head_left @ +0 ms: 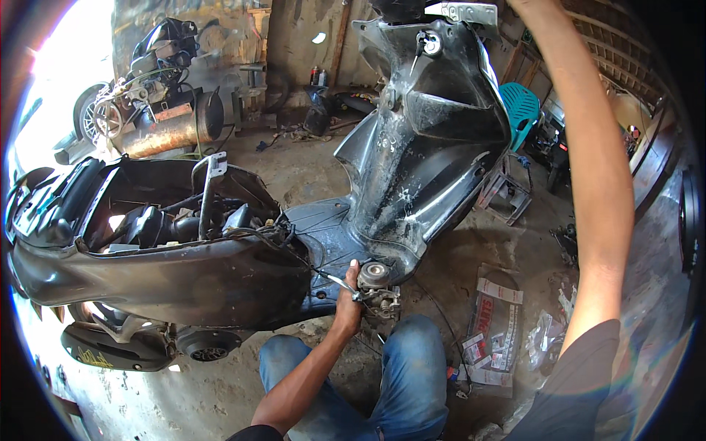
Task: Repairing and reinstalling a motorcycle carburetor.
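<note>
My left hand (348,301) has its fingers wrapped round a small metal carburetor-like part (376,294) with a round cap and a cable, held at the edge of a dark scooter's footboard (316,228). My right arm reaches up past the scooter's front panel (434,140), which has a key in its lock; the hand is mostly cut off at the top edge, so its fingers are hidden. The open under-seat section (147,279) shows wiring and a metal frame at the left.
Behind stand another stripped machine on a rusty tank (169,132), small cans (318,77), a teal plastic chair (518,103) and a metal stand (504,198). A printed parts bag (493,345) and clear bags (548,338) lie on the concrete floor (448,257) at the right.
</note>
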Available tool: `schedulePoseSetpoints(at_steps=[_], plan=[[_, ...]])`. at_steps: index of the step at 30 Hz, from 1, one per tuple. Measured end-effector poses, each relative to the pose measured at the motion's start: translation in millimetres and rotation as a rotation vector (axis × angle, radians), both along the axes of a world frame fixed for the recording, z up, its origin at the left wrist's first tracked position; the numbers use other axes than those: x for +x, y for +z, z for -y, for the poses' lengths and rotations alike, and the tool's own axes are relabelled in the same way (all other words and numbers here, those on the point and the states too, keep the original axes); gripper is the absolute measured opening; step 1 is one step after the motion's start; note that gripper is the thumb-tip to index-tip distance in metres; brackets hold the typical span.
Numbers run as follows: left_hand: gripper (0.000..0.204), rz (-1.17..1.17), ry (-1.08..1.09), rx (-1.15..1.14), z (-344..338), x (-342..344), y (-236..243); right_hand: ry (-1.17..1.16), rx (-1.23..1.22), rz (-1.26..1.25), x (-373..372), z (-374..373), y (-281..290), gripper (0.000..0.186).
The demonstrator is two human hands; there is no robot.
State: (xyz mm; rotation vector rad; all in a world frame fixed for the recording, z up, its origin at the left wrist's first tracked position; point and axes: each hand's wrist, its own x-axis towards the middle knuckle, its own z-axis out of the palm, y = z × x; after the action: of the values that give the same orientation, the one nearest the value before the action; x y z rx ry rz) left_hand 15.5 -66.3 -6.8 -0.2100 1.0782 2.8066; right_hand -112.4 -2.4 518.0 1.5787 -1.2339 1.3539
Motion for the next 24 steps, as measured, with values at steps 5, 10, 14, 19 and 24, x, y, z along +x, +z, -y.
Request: schedulePoseSetpoints(at_steps=[5, 10, 14, 19, 24], plan=[[0.077, 0.0, 0.0, 0.015, 2, 1, 1, 0.163, -0.362, 0.003, -41, 21, -15, 0.031], [0.077, 0.01, -0.002, 0.011, 3, 0, 2, 0.377, -0.174, 0.085, -61, 4, 14, 0.033], [0.075, 0.008, 0.014, -0.054, 2, 1, 10, 0.675, 0.085, 0.383, -66, -10, 37, 0.04], [0.076, 0.001, -0.003, -0.102, 0, 6, 16, 0.122, 0.671, 0.048, -31, -21, 45, 0.072], [0.077, -0.011, -0.027, -0.081, 2, 5, 10, 0.023, 0.278, 0.209, -2, -27, 31, 0.068]])
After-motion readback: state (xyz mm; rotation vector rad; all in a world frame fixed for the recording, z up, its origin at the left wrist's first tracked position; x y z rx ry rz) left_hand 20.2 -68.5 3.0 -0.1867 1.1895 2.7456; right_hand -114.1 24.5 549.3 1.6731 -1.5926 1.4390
